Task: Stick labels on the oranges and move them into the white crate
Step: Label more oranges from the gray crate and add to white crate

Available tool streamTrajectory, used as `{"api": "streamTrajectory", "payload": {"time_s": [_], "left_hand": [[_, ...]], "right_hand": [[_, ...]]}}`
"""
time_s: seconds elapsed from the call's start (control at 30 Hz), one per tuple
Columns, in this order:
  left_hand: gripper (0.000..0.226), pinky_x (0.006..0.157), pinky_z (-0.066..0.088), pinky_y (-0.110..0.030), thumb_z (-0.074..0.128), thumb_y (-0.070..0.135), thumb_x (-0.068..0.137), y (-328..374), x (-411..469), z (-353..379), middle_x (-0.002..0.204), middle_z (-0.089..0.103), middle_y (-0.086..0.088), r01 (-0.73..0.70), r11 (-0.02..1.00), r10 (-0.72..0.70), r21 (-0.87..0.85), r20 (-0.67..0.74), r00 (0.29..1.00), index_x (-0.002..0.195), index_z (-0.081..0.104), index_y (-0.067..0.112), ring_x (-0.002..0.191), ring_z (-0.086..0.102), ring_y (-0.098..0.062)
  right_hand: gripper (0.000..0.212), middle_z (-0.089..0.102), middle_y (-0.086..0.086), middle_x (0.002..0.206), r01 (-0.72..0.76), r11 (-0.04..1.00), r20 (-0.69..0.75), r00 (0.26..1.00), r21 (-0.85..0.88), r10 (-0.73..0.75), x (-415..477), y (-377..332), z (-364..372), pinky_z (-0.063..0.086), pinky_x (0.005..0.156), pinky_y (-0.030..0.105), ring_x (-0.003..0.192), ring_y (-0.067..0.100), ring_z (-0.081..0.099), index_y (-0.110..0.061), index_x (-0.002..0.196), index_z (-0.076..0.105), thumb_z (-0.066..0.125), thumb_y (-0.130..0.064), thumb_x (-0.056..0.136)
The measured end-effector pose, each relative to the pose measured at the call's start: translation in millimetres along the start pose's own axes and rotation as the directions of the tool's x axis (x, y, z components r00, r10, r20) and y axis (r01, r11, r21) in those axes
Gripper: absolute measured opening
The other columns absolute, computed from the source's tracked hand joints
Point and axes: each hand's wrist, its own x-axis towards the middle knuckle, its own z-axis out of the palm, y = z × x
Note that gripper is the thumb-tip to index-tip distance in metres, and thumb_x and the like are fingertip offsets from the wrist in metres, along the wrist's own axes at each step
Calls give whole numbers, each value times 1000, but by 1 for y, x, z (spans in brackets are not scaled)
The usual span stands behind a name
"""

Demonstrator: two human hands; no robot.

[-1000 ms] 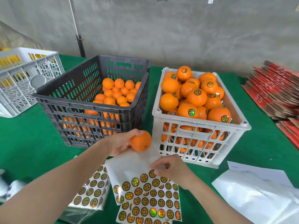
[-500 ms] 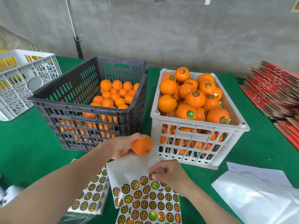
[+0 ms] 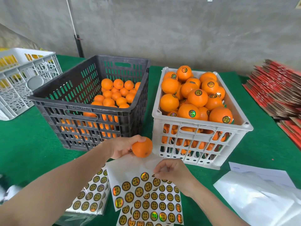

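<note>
With curled fingers (image 3: 138, 139) of the left hand (image 3: 121, 146), gripping a bare orange (image 3: 142, 147) just in front of the white crate (image 3: 202, 126). With fingertips of the right hand (image 3: 172, 172), pinching a label (image 3: 154, 175) at the top of the sticker sheet (image 3: 146, 193); cannot tell whether peeled free. By judgement, well along: white crate heaped with labelled oranges (image 3: 197, 97), black crate (image 3: 91, 110) still part full.

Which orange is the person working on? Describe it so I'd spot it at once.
Find the black crate and the white crate on the green table. In front of the gap between them, the left hand holds one orange above the sticker sheets. Unlike the white crate's oranges, it shows no label.
</note>
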Motion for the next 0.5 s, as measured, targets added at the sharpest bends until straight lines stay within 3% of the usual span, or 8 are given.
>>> {"api": "streamTrajectory", "payload": {"time_s": [0.07, 0.13, 0.2, 0.33, 0.4, 0.5], "left_hand": [[82, 105, 36, -35, 58, 51, 69, -5, 3, -2, 135, 52, -10, -8, 998, 9, 59, -13, 1000, 139, 39, 13, 123, 48, -27], [83, 107, 33, -36, 57, 50, 70, -11, 4, -1, 135, 49, -8, 16, 993, -19, 116, 26, 999, 141, 34, 14, 124, 46, -26], [83, 111, 28, -37, 57, 49, 74, -16, 5, 3, 140, 44, -7, 40, 983, -54, 179, 69, 996, 144, 28, 13, 129, 40, -26], [85, 118, 6, -41, 60, 47, 85, -18, 4, 7, 157, 18, -8, 16, 965, -30, 261, 52, 998, 148, 17, 11, 145, 15, -26], [100, 118, 18, -42, 75, 55, 68, -16, -3, 6, 153, 30, -11, -90, 982, 73, 167, 108, 991, 144, 28, 8, 140, 29, -28], [113, 93, 51, -35, 96, 39, 34, -17, -7, 3, 127, 56, -17, -181, 966, 214, -186, 174, 961, 128, 45, 4, 112, 59, -30]], "right_hand": [[31, 70, -11, 96, -23, 998, -13, 1000, 64, 24, -1, -1, -5, 44, 86, 19, 92, 1, 62, -23, 62, 73, 72, 6, 72], [27, 62, -11, 118, -24, 995, -119, 992, 93, 35, 1, -4, -10, 35, 98, 30, 112, 3, 52, -24, 64, 74, 74, 2, 72], [25, 66, -12, 112, 6, 990, -198, 980, 138, 22, 3, -10, -14, 34, 92, 28, 110, 1, 53, -24, 65, 75, 74, -1, 73], [24, 71, -6, 77, 55, 988, -258, 966, 144, -16, 5, -22, -16, 44, 73, 15, 76, 2, 62, -23, 67, 76, 72, -1, 76], [23, 72, -4, 77, 70, 989, -297, 954, 132, -28, 6, -24, -16, 45, 73, 16, 74, 4, 63, -22, 71, 75, 70, -1, 78], [20, 72, -3, 79, 108, 988, -311, 948, 113, -68, 6, -32, -15, 46, 70, 16, 74, 5, 63, -20, 78, 73, 68, 0, 80]]}}
